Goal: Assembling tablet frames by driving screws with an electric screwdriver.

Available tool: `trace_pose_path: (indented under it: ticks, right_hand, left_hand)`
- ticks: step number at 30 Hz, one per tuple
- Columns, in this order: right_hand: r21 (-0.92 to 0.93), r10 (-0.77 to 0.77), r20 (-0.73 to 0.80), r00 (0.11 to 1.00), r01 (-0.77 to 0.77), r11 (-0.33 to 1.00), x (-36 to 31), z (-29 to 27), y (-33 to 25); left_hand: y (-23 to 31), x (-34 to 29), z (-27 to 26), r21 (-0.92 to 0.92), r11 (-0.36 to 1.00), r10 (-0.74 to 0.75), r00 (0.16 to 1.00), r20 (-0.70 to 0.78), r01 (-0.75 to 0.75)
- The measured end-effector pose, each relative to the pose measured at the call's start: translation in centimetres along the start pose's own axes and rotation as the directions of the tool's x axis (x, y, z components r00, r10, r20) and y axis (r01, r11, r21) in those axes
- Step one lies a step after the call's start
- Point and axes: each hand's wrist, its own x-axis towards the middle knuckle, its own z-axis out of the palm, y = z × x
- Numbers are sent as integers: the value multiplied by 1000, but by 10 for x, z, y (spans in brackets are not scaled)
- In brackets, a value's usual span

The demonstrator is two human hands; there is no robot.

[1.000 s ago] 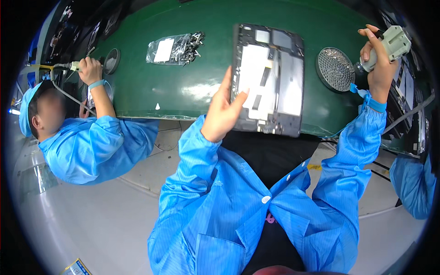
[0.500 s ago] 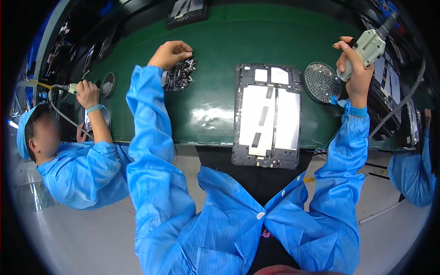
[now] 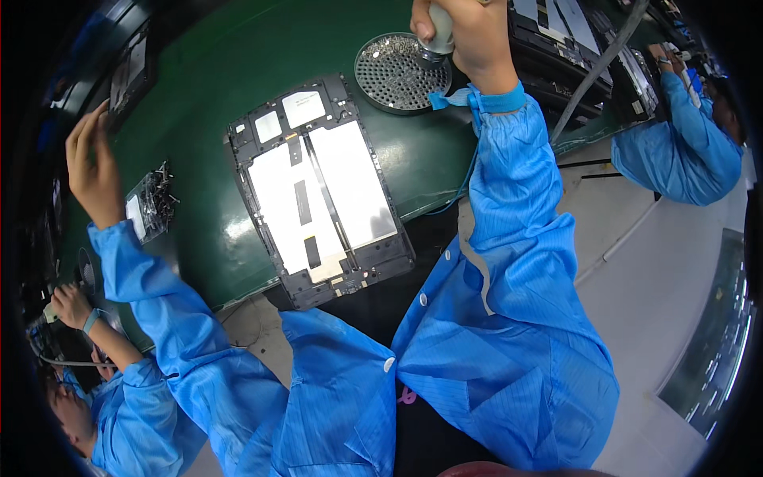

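My left hand stretches out at the far left, fingers extended and holding nothing I can see. It is beside a dark tablet-like unit; whether a fingertip touches it I cannot tell. Just right of that wrist lies a clear bag of small dark parts. An opened tablet with silver battery panels lies tilted, its near end over the table edge. My right hand grips a pale electric screwdriver, its upper part cut off by the frame. The nose is over a round perforated screw tray.
The green table bears these things. Stacked tablet units and a grey cable stand to the right of my right arm. A co-worker's hand works at the lower left; another person's sleeve is at right.
The whole view has swung and tilted. My left hand has left the bag of small parts and reached toward the unit at far left, fingers opening. The screwdriver stays in my right hand.
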Motion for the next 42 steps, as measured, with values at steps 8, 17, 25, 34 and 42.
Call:
trace_pose_path:
  ticks: [8, 17, 25, 34, 42]
  right_hand:
    - [16, 13, 106, 994, -14, 1000, -7, 21, 13]
    - [-53, -23, 83, 996, 28, 998, -3, 20, 22]
    - [-25, -39, 76, 996, 41, 999, -7, 28, 34]
    - [-57, -8, 65, 998, 12, 998, -6, 24, 33]
    - [-4, -36, 37, 999, 36, 999, -6, 30, 30]
  left_hand:
    - [93, -52, 82, -519, 683, -508, 845, 168, 514]
    - [72, -60, 94, -619, 553, -542, 805, 241, 558]
    - [61, -72, 91, -569, 588, -522, 807, 277, 575]
    - [72, -66, 88, -494, 611, -544, 781, 305, 619]
    - [85, -68, 91, -616, 446, -509, 750, 422, 649]
